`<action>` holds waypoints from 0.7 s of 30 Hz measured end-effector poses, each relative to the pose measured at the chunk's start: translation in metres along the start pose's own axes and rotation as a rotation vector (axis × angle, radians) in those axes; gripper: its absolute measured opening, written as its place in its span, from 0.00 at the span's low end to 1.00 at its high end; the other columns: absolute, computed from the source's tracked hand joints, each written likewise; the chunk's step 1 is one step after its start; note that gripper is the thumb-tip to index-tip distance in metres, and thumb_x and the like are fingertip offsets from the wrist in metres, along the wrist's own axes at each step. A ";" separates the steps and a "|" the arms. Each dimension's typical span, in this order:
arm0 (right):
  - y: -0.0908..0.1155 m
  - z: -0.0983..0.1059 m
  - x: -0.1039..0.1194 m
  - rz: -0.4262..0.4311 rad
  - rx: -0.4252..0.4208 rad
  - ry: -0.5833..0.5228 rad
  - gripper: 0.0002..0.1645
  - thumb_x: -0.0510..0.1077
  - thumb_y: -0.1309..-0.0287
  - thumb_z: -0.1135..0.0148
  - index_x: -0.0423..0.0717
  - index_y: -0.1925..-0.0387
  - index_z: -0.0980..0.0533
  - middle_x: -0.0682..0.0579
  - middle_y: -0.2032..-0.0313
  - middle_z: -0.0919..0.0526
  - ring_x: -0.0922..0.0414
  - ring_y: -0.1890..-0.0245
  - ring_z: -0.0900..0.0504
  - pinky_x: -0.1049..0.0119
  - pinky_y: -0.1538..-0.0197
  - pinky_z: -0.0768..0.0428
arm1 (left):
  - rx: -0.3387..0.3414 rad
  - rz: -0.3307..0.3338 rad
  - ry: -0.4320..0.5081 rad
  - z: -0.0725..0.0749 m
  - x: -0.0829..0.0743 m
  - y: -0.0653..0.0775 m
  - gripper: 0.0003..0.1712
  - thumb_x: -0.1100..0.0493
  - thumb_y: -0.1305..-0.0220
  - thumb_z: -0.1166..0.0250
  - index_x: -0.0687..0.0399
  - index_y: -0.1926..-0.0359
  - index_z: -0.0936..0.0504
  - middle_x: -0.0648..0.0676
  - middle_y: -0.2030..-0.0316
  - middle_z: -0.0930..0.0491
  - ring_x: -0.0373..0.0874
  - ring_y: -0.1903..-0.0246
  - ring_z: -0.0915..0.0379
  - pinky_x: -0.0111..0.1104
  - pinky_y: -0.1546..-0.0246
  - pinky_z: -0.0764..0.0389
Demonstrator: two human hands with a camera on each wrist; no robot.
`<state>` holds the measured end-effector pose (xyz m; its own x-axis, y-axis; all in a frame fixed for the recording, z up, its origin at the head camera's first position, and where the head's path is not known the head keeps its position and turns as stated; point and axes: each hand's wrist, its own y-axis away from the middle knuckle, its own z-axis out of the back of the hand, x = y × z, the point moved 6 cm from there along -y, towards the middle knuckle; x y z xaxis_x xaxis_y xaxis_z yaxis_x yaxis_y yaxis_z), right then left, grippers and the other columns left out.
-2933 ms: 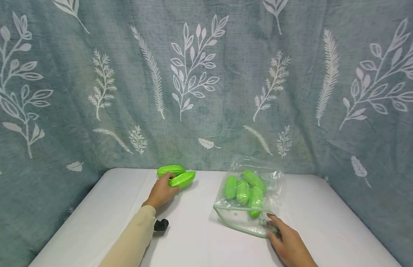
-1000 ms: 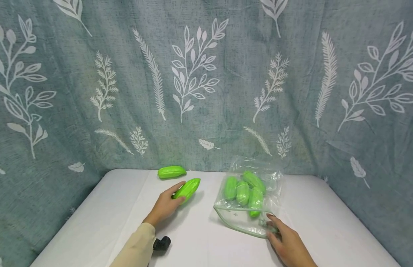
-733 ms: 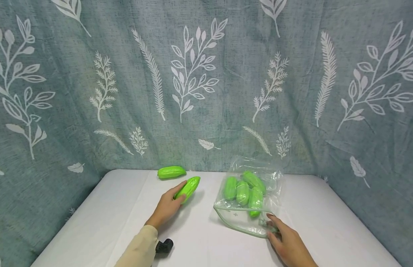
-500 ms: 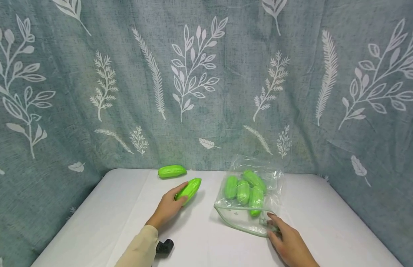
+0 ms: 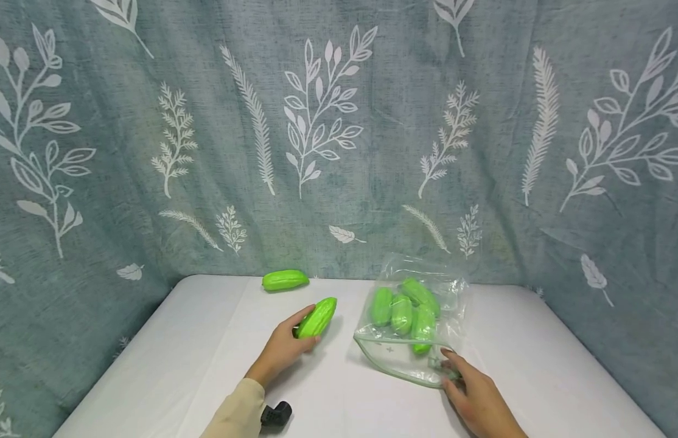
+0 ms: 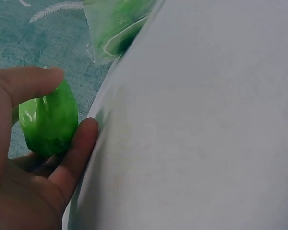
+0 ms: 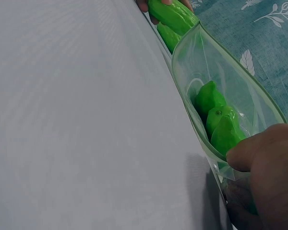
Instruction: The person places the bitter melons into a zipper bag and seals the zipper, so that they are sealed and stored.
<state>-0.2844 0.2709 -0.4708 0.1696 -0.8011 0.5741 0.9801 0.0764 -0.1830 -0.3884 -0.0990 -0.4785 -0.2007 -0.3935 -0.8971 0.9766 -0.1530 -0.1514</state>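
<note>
My left hand [image 5: 284, 348] holds a bright green, ridged cucumber [image 5: 319, 317] between thumb and fingers, its far end tipped up to the right. The left wrist view shows the thumb over the top of this cucumber [image 6: 50, 120] and the fingers around its underside. My right hand [image 5: 476, 392] grips the near right corner of a clear plastic bag [image 5: 391, 372] with a green-edged mouth. Several more cucumbers [image 5: 401, 314] lie inside it. In the right wrist view the bag's mouth [image 7: 174, 67] gapes toward the left hand.
One loose cucumber [image 5: 285, 280] lies at the table's back edge, left of centre. A white cloth covers the table [image 5: 207, 340]. Behind it hangs a blue-green curtain [image 5: 372, 182] with white leaf prints. A small black device [image 5: 277, 415] sits at the left wrist.
My left hand has drawn one cucumber away from its neighbour at the back, moving it right and nearer, and has turned it more lengthwise. The right hand and bag stay in place.
</note>
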 end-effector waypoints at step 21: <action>0.001 0.002 0.004 0.018 -0.001 -0.002 0.34 0.42 0.34 0.37 0.46 0.28 0.35 0.47 0.43 0.19 0.42 0.37 0.26 0.40 0.38 0.29 | 0.054 0.100 0.228 -0.003 -0.003 0.023 0.48 0.62 0.40 0.29 0.50 0.22 0.42 0.66 0.33 0.37 0.51 0.50 0.22 0.40 0.55 0.17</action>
<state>-0.2825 0.2686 -0.4668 0.1872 -0.7986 0.5721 0.9769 0.0901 -0.1939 -0.3653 -0.0989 -0.4800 -0.0750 -0.1958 -0.9778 0.9839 -0.1741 -0.0406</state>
